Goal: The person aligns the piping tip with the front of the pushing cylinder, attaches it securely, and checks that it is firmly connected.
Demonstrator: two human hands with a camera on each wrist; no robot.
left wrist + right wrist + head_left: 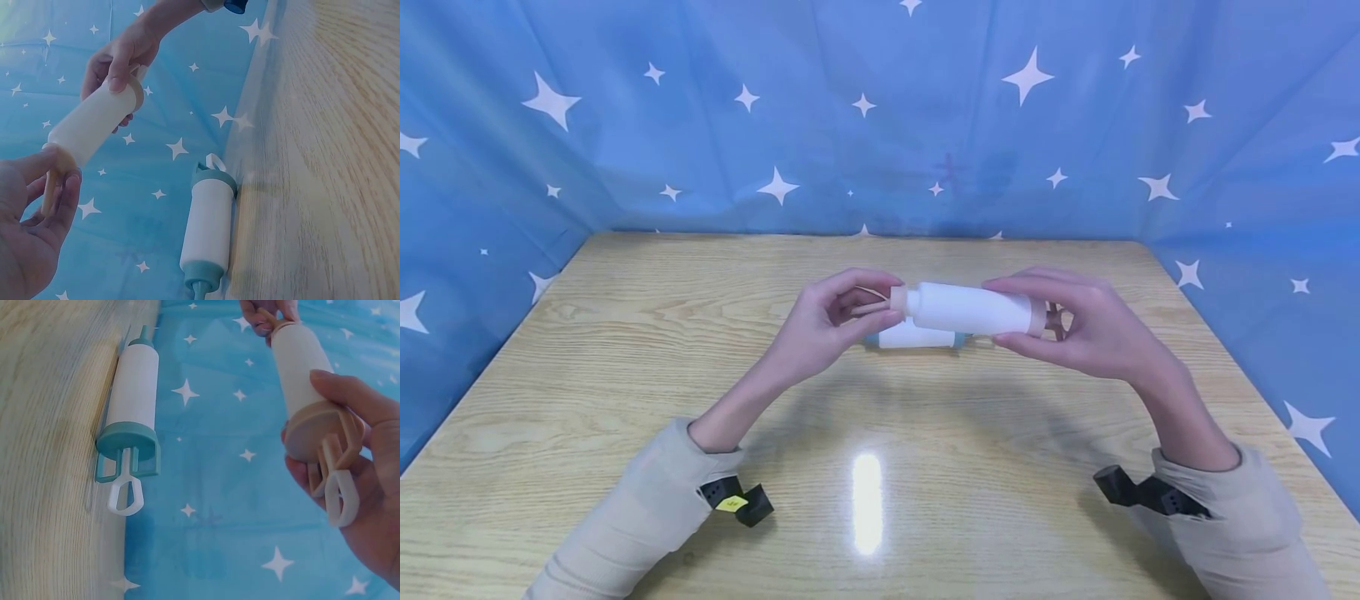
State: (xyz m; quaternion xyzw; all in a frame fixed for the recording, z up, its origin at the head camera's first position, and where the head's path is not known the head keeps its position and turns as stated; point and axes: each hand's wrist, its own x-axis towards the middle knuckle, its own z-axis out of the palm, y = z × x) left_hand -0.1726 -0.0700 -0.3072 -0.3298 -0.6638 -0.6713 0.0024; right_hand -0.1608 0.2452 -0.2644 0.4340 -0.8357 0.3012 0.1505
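A white decorating syringe [970, 308] with beige end caps is held level above the table between both hands. My left hand [827, 321] pinches its beige nozzle collar [60, 158] between thumb and fingers. At the other end, my right hand [1090, 325] grips the barrel beside the wide beige cap [315, 434], thumb on the white barrel. A white plunger loop [342, 499] sticks out past that cap, near the right palm. Behind and below, a second white syringe [917, 336] with teal ends lies on its side on the table, partly hidden by the held one.
The wood-grain table [625, 400] runs back to a blue curtain [865, 150] with white stars, which also hangs along both sides. Dark camera mounts are strapped over the two sleeves. A bright reflection lies on the table's near middle.
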